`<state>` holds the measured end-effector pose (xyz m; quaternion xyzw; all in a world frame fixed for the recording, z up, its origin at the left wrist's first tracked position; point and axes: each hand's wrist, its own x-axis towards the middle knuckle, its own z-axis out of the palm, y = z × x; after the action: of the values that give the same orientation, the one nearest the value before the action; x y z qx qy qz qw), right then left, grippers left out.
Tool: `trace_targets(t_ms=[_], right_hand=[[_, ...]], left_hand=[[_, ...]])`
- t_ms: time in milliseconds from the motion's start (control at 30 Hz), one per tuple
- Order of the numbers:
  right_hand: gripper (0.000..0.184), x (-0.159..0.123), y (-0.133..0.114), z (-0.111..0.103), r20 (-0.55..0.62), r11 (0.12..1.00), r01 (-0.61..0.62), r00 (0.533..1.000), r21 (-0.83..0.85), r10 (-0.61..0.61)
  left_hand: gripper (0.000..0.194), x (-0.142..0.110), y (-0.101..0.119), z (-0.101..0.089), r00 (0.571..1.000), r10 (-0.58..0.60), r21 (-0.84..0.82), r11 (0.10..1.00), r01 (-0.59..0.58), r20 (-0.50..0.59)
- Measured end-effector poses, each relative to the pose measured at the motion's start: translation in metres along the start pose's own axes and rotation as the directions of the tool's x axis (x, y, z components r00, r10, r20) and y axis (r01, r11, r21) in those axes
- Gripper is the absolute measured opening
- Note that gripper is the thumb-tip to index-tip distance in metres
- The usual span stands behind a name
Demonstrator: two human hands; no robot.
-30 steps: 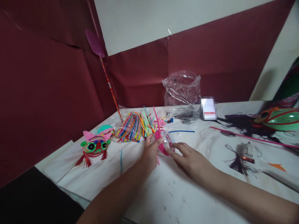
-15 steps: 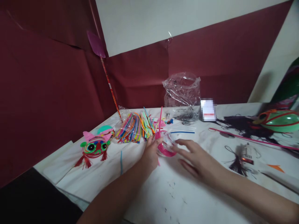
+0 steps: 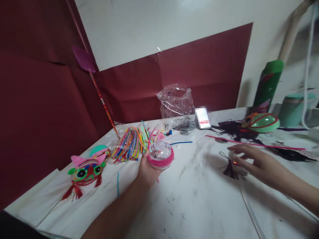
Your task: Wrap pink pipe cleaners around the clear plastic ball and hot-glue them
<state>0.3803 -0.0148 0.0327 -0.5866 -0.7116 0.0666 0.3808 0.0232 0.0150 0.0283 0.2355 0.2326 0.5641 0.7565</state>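
Note:
My left hand is closed around the side of a clear plastic ball. Bright pink pipe cleaner is wound around the ball's lower half, and one pink end sticks up on its left. At the right, my right hand has its fingers around a white glue gun with a small red light; the hand covers much of it. A dark tassel with a loop lies just left of the gun.
Beyond my left hand lies a bag of coloured pipe cleaners. A decorated face ball with red tassels sits at left. Farther back are a clear plastic bag, a blurred-out phone-like item, and a green ball.
My right hand has left the ball and moved right onto the glue gun. The left hand has kept hold of the ball and tilted it. The view has turned to the right.

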Motion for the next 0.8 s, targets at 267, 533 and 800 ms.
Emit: trace_targets(t_ms=[267,533,800], right_hand=[[0.031,0.002,0.022,-0.008,0.033,0.999,-0.043,0.999,0.015,0.043],[0.035,-0.006,-0.025,0.022,-0.034,0.906,0.412,0.909,-0.099,-0.416],[0.074,-0.02,-0.125,0.077,0.169,0.719,0.695,0.712,-0.032,-0.681]], left_hand=[[0.065,0.001,0.003,-0.006,0.999,0.035,0.037,0.999,-0.035,0.006],[0.058,-0.001,-0.006,-0.005,0.994,0.011,0.064,0.998,-0.018,0.108],[0.058,-0.003,-0.009,-0.002,0.975,-0.03,0.09,0.996,0.01,0.22]])
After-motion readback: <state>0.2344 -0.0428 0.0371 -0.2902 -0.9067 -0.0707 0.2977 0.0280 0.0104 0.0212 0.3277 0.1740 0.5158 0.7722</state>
